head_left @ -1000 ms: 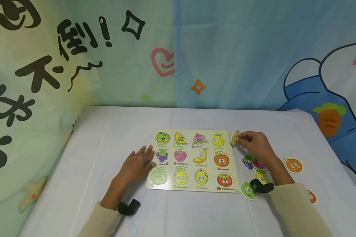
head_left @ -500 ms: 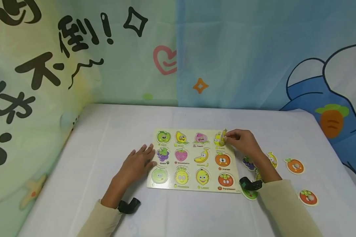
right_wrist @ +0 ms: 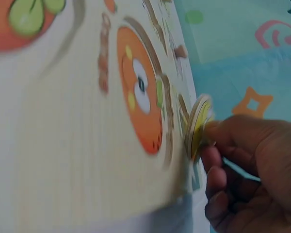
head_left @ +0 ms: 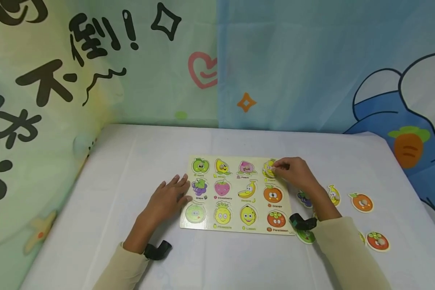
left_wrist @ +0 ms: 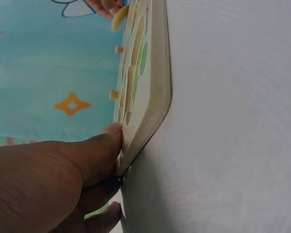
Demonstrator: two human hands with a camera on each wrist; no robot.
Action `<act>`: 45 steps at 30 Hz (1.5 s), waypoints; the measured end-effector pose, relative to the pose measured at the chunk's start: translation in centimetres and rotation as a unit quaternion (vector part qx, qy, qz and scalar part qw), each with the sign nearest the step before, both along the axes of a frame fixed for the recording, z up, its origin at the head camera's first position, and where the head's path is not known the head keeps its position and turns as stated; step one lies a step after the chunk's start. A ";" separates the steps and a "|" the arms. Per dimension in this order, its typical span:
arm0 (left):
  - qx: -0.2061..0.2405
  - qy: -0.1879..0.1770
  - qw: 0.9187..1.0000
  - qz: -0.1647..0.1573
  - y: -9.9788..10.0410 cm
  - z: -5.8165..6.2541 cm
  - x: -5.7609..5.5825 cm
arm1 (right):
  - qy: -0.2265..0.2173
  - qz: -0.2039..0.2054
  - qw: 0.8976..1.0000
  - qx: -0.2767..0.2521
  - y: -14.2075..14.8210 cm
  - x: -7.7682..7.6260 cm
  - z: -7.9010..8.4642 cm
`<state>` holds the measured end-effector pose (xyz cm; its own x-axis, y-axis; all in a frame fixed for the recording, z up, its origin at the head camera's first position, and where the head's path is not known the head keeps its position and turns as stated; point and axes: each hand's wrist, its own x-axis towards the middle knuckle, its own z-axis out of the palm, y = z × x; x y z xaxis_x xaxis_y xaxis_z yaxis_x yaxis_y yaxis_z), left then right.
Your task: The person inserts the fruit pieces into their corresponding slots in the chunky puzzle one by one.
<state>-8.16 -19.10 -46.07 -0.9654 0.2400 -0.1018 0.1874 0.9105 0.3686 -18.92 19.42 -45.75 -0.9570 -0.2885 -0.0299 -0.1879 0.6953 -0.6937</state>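
Since half a second ago the right hand (head_left: 293,172) has lowered the yellow pear-shaped wooden puzzle piece (head_left: 269,169) from near-upright toward flat over the top-right recess of the pale wooden fruit puzzle board (head_left: 235,225). Right fingers pinch the piece by its peg; the right wrist view shows it on edge, tilted, one side touching the board, not seated. Left hand (head_left: 166,201) lies flat and open, fingertips (left_wrist: 111,130) pressing the board's left edge on the white tablecloth (head_left: 130,161). Loose pieces, among them an orange fruit-shaped one (head_left: 362,202), lie to the right. Risk, as a judgement: a rotated outline could jam the piece on the recess rim, or the board could slide if the left hand eases.
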 end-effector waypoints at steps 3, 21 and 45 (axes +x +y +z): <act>0.005 -0.001 1.000 0.003 0.2 -0.1 0.0 | -0.005 -0.009 1.000 0.021 -0.6 0.0 0.2; 0.003 -0.013 1.000 0.005 0.0 0.1 0.0 | -0.005 -0.041 0.992 0.117 -3.6 0.7 0.8; 0.000 -0.012 1.000 -0.001 0.1 0.1 -0.1 | -0.025 -0.097 0.994 0.033 -2.7 1.7 0.7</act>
